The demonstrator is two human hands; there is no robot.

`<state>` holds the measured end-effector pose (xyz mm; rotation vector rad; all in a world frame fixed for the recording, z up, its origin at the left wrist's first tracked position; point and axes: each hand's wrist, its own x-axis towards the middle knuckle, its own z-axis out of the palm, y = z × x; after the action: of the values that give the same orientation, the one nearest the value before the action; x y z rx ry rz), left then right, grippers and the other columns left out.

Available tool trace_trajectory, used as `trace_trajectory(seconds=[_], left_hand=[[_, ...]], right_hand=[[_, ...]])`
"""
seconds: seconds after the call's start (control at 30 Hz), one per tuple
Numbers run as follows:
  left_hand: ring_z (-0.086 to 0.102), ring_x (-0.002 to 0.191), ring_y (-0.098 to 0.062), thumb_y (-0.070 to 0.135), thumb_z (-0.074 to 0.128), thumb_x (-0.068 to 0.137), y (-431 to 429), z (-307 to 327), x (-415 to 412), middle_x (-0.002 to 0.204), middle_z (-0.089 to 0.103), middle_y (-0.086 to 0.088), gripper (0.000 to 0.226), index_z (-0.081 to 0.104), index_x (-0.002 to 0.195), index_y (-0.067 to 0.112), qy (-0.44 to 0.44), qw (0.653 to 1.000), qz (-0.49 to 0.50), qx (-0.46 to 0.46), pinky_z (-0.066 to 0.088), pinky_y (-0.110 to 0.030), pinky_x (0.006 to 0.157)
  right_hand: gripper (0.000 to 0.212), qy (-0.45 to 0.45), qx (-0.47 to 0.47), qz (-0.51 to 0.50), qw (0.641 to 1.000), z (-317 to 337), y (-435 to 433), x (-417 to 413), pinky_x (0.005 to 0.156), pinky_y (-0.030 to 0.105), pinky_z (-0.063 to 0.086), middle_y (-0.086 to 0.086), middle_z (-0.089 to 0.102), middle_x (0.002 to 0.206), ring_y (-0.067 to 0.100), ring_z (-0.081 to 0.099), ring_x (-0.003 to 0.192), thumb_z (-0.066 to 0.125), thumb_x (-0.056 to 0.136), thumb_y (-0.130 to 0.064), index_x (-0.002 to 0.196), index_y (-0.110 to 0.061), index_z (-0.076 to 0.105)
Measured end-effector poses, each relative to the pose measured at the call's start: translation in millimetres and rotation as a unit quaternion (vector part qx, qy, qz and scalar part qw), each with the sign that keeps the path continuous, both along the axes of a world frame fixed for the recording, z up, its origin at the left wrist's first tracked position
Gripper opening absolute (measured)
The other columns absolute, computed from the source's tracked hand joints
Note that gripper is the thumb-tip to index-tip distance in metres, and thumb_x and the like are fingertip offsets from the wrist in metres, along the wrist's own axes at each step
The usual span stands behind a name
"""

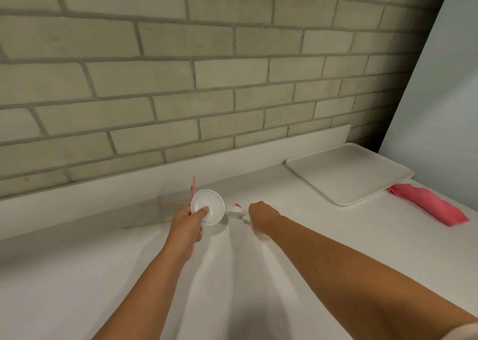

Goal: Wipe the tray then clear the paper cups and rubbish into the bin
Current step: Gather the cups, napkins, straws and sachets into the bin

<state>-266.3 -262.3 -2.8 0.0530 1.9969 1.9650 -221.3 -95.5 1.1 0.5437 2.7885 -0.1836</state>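
Note:
My left hand grips a white paper cup by its rim, thumb inside, together with thin red straws that run along my palm. My right hand is curled over crumpled white paper rubbish with a red bit, just right of the cup on the white counter. A white tray lies flat at the back right. No bin is in view.
A folded pink cloth lies beside the tray's near right corner. Thin sticks lie on the counter left of the cup. A brick wall backs the counter; a pale panel stands at the far right.

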Motion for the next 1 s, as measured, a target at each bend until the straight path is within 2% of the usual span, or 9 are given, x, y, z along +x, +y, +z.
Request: trace_trajectory(seconds=[0.07,0.2,0.33,0.5,0.6,0.7,0.73,0.87,1.0], left_hand=[[0.024,0.041,-0.009,0.009,0.053,0.093,0.4,0.7,-2.8,0.058,0.030,-0.001,0.007,0.055,0.099,0.008,-0.003,1.000,0.003,0.003,0.020,-0.014,0.031],[0.024,0.037,-0.006,0.009,0.053,0.093,3.0,0.3,-4.0,0.058,0.030,0.000,0.006,0.056,0.098,0.009,-0.007,1.000,0.000,0.002,0.020,-0.014,0.031],[0.023,0.038,-0.007,0.009,0.053,0.093,2.3,-2.4,-0.2,0.057,0.028,0.001,0.002,0.055,0.092,0.009,-0.007,1.000,-0.002,-0.006,0.019,-0.015,0.032],[0.023,0.048,-0.012,0.010,0.054,0.093,2.1,-1.7,3.8,0.059,0.030,-0.001,0.007,0.056,0.099,0.008,0.001,1.000,-0.004,-0.014,0.020,-0.015,0.032],[0.023,0.048,-0.013,0.010,0.053,0.093,6.0,1.1,8.5,0.059,0.029,0.000,0.008,0.056,0.100,0.008,0.005,1.000,-0.011,-0.016,0.021,-0.015,0.032],[0.022,0.048,-0.012,0.011,0.054,0.093,10.2,4.1,14.1,0.058,0.029,0.000,0.010,0.056,0.102,0.008,0.011,1.000,-0.024,-0.013,0.021,-0.015,0.032],[0.022,0.048,-0.012,0.011,0.054,0.093,11.0,4.8,15.4,0.058,0.029,0.000,0.011,0.056,0.103,0.008,0.011,0.999,-0.027,-0.011,0.021,-0.015,0.032],[0.022,0.048,-0.012,0.011,0.054,0.093,16.2,7.9,19.5,0.059,0.029,0.000,0.013,0.057,0.105,0.007,0.008,0.999,-0.030,-0.012,0.022,-0.014,0.031],[0.025,0.049,-0.012,0.011,0.054,0.093,31.0,7.9,30.9,0.059,0.032,0.000,0.012,0.056,0.104,0.008,0.014,0.998,-0.055,-0.017,0.024,-0.016,0.033]], right_hand=[[0.013,0.010,0.001,0.019,1.000,1.2,-1.9,-6.0,0.075,0.031,0.046,0.007,0.051,0.080,0.026,0.056,0.089,0.055,0.091,-0.011,0.082,-0.002,0.054],[0.030,-0.017,0.028,0.038,0.999,-6.4,0.6,-12.0,0.048,0.024,0.030,0.001,0.036,0.065,0.019,0.043,0.060,0.044,0.095,-0.015,0.066,-0.007,0.042],[0.015,-0.053,0.070,0.069,0.994,-9.4,5.0,-7.4,0.047,0.022,0.030,-0.001,0.037,0.066,0.021,0.049,0.072,0.049,0.095,-0.018,0.094,-0.007,0.060],[0.026,-0.062,0.082,0.070,0.992,-11.7,20.0,11.3,0.048,0.023,0.034,-0.001,0.038,0.065,0.021,0.050,0.065,0.048,0.090,-0.014,0.065,-0.011,0.042],[0.015,-0.050,0.073,0.070,0.994,-14.1,25.6,21.5,0.064,0.029,0.041,0.001,0.040,0.067,0.022,0.050,0.078,0.046,0.092,-0.015,0.091,-0.006,0.057],[0.037,-0.027,0.047,0.071,0.996,-12.1,26.9,34.2,0.076,0.034,0.044,0.013,0.054,0.092,0.027,0.054,0.088,0.039,0.098,-0.023,0.133,-0.011,0.047],[0.038,-0.024,0.046,0.072,0.996,-11.2,28.1,38.5,0.078,0.034,0.044,0.017,0.058,0.102,0.030,0.057,0.096,0.038,0.099,-0.024,0.134,-0.009,0.045],[0.009,-0.003,-0.017,-0.001,1.000,-21.1,43.1,52.3,0.057,0.025,0.039,0.002,0.049,0.073,0.027,0.058,0.082,0.043,0.087,-0.012,0.082,-0.009,0.050],[0.009,0.032,-0.130,-0.061,0.989,-18.8,57.6,77.1,0.063,0.028,0.039,0.006,0.052,0.087,0.025,0.052,0.078,0.046,0.084,-0.013,0.076,-0.012,0.044]])
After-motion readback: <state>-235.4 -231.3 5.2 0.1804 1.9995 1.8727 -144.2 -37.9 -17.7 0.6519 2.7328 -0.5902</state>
